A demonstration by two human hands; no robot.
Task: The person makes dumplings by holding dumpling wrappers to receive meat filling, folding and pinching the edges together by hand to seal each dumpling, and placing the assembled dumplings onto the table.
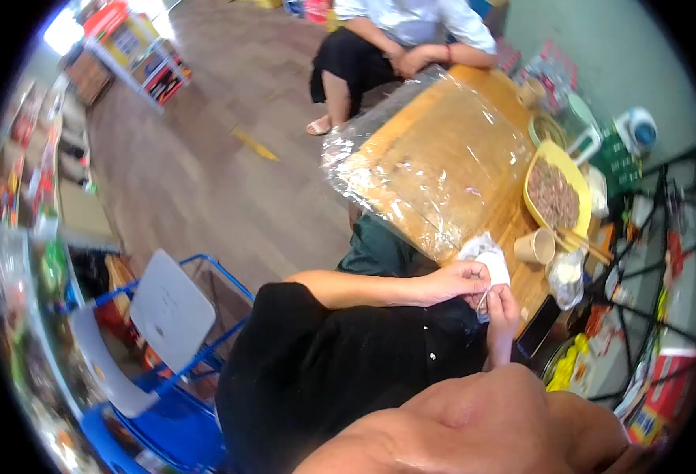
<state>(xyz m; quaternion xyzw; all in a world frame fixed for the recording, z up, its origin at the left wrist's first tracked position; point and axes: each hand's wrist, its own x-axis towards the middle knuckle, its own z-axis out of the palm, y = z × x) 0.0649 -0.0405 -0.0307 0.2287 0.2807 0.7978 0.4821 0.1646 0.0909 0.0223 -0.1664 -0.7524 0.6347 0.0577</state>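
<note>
My left hand (460, 281) and my right hand (503, 313) meet at the near edge of the wooden table. Their fingers are closed in a pinch around a small, thin, pale piece (483, 300); its kind is too small to make out. Right beside the fingertips lies a flat white stack (494, 268) in a clear plastic bag. A brown paper cup (536, 246) stands close to my right hand. Behind it, a yellow bowl (558, 189) holds minced meat, and a pair of chopsticks (586, 244) rests at its near rim.
Clear plastic sheeting (442, 158) covers much of the table and hangs over its left edge. A person (411, 39) sits at the far end, arms on the table. A dark phone (539, 325) lies near the edge. Folding chairs (170, 312) stand left; a black rack (632, 300) stands right.
</note>
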